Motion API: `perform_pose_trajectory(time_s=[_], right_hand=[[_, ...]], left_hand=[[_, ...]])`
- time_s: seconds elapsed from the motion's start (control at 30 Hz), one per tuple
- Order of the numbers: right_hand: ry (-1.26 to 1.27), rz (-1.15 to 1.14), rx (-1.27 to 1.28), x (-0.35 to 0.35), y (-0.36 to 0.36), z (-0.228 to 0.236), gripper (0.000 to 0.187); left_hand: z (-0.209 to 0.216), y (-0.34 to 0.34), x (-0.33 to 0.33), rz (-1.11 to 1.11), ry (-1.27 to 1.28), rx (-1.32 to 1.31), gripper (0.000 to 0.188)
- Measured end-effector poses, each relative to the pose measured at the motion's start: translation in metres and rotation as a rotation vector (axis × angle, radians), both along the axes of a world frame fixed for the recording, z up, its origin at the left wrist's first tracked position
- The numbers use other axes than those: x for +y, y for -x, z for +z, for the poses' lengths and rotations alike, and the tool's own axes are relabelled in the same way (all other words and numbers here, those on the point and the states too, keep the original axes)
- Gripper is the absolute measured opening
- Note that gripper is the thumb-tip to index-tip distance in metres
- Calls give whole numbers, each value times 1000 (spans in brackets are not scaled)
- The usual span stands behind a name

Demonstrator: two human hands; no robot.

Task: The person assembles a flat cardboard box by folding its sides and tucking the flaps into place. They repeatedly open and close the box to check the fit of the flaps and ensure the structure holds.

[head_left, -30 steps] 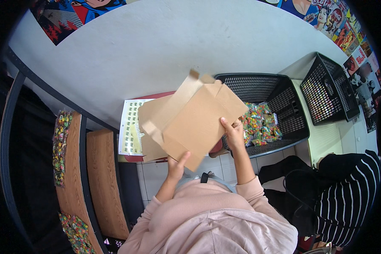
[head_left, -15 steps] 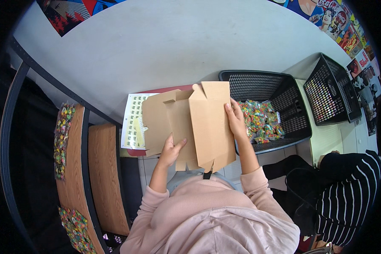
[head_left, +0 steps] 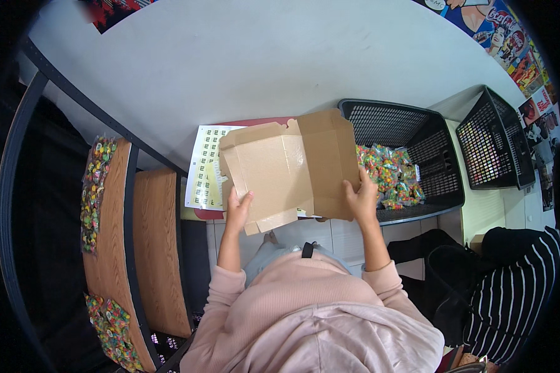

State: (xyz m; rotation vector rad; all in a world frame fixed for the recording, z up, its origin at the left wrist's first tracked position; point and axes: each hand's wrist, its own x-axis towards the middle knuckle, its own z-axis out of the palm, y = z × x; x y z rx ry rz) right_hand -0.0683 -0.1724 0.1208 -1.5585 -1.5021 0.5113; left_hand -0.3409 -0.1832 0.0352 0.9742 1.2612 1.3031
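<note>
A brown cardboard box (head_left: pixel 270 168), unfolded and lying open like a book, is held up in front of me between both hands. My left hand (head_left: pixel 237 210) grips its lower left edge, thumb on the inner face. At the right panel, my right hand (head_left: pixel 362 196) clasps the outer edge, thumb on the inner side and the other fingers partly hidden. Inside, the box shows bare cardboard with flaps along the top and bottom. Behind it, a sheet of printed stickers (head_left: pixel 200 171) is partly covered by the cardboard.
Right of the box, a black plastic crate (head_left: pixel 438 155) holds several bags of colourful candy (head_left: pixel 392 177); another black crate (head_left: pixel 491 143) stands beyond. On the left, wooden shelves (head_left: pixel 109 217) carry more candy bags (head_left: pixel 99 186). A person in a striped top (head_left: pixel 513 292) is at lower right.
The box has been opened out: its right panel has swung away, baring the inside. Both hands have shifted to its outer edges, the right one lower.
</note>
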Motion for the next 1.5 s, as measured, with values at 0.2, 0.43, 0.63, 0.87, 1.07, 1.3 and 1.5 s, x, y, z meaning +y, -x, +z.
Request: perform_pose_trajectory(time_s=[0.2,0.43,0.63,0.87,1.07,1.3,1.5], right_hand=[[247,45,224,29,-18,-91,36],[277,-13,224,45,1,-133,39],[136,-63,-575,40,32,-145,47],[202,627,-772,50,100,-186,66],[421,739,-893,66,107,-180,74],[421,741,-848,73,104,-182,79],[468,763,-850,83,108,-175,85]], left_hand=[[-55,33,17,-71,45,91,31],[-111,54,39,-104,178,56,31],[-155,66,50,-103,175,342,31],[-167,63,49,-43,237,412,41],[-144,50,47,17,182,651,41],[-105,36,47,6,202,650,47],[-99,39,54,-211,301,479,60]])
